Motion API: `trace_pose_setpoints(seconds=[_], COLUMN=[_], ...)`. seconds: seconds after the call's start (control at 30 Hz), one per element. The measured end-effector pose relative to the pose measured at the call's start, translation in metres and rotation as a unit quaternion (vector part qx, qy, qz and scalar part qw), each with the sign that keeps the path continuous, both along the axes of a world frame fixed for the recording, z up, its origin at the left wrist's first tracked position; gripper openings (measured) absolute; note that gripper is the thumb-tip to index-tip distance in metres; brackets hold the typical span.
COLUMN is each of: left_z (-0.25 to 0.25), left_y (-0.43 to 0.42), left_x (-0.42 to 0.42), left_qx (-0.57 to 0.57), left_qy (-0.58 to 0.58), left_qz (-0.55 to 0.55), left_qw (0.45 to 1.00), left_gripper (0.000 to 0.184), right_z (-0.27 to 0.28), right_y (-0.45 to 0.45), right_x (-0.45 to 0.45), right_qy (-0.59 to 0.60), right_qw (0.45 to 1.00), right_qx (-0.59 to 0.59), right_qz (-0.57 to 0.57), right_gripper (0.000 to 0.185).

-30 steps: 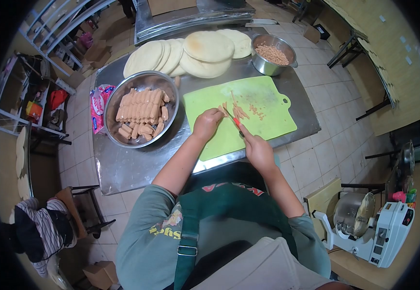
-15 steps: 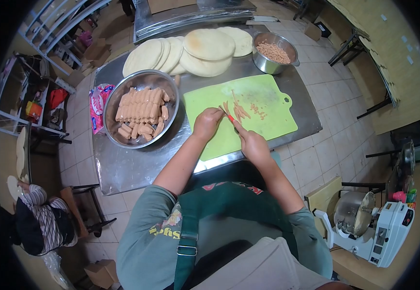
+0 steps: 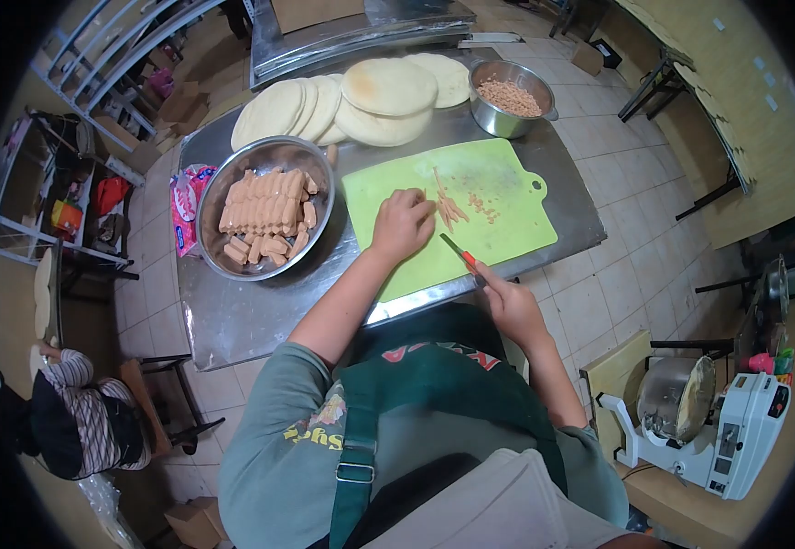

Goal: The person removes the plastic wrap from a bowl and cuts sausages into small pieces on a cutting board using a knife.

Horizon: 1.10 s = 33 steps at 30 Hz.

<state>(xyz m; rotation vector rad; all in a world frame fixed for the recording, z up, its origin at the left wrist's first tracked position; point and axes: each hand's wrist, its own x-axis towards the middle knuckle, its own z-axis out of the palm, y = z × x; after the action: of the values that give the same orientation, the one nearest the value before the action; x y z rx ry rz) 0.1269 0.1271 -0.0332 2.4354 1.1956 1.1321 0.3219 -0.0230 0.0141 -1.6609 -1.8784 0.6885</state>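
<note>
My left hand (image 3: 404, 222) rests on the green cutting board (image 3: 388, 274), fingers curled beside thin sausage strips (image 3: 452, 212). What lies under those fingers is hidden. In my right hand (image 3: 514, 309) is a small knife (image 3: 457, 249) with a red-orange handle, its blade over the near part of the board, apart from the strips. Small diced sausage pieces (image 3: 483, 208) lie to the right of the strips. Left of the board, a large steel bowl (image 3: 326, 206) holds stacked sausages (image 3: 265, 201) and shorter pieces.
Round flatbreads (image 3: 388, 87) lie overlapping along the table's far side. A steel pot (image 3: 502, 121) of diced sausage stands at the far right corner. A pink plastic packet (image 3: 184, 215) lies left of the bowl. Another person (image 3: 81, 412) sits at the left; a mixer (image 3: 736, 439) stands at right.
My right hand has drawn the knife back toward me and away from the strips. My left hand has shifted slightly, its fingers now curled down beside the strips.
</note>
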Motion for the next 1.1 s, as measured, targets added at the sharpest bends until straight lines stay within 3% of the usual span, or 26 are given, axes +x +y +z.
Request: trace_pose_setpoints(seconds=[0.27, 0.33, 0.37, 0.47, 0.63, 0.83, 1.1], left_z=[0.016, 0.025, 0.025, 0.021, 0.01, -0.008, -0.005], left_y=[0.015, 0.019, 0.019, 0.02, 0.012, -0.009, -0.025], left_x=[0.023, 0.024, 0.024, 0.022, -0.006, -0.044, -0.051], left_qx=[-0.04, -0.154, -0.154, -0.13, -0.065, -0.016, -0.066], left_qy=[0.131, 0.182, 0.183, 0.155, -0.012, -0.01, -0.06], left_qz=[0.003, -0.039, -0.039, -0.062, -0.058, -0.038, -0.014], left_qw=[0.991, 0.97, 0.97, 0.977, 0.996, 0.999, 0.996], left_gripper=[0.015, 0.018, 0.018, 0.017, 0.011, 0.007, 0.01], right_z=[0.006, 0.005, 0.005, 0.007, 0.004, 0.0, 0.002], right_y=[-0.011, -0.01, -0.01, -0.01, -0.009, -0.003, 0.009], right_x=[0.0, 0.0, 0.001, 0.0, 0.002, 0.007, -0.012], right_qy=[0.038, 0.03, 0.021, 0.018, 0.032, 0.084, 0.068], right_qw=[0.999, 0.999, 1.0, 1.0, 0.999, 0.995, 0.998], right_qx=[0.005, 0.004, 0.003, 0.007, -0.019, -0.041, -0.016], right_qz=[-0.018, -0.016, -0.014, -0.015, -0.019, -0.017, 0.01], right_gripper=[0.04, 0.04, 0.04, 0.04, 0.039, 0.039, 0.039])
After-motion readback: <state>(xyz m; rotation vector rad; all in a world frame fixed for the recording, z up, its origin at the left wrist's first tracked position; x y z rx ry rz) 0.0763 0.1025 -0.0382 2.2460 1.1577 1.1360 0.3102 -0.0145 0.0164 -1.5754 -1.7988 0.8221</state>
